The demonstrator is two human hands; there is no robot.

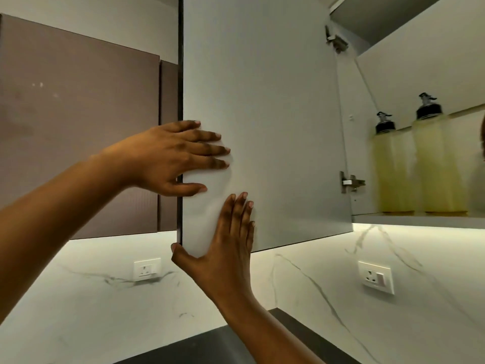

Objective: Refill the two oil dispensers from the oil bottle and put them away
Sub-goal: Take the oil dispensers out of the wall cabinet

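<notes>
- While dispensers (441, 164) stand at the shelf's (420, 221) left end, left hand (168, 158) presses flat, fingers straight, on the open door (275, 101)
- Right hand (225, 243), also flat, presses its lower corner

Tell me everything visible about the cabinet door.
The cabinet door is a flat, matte pale-grey panel with a dark free edge, hung on two metal hinges and standing open. The left hand and right hand lie flat on its inner face near that edge, the right thumb at the lower corner.
</notes>
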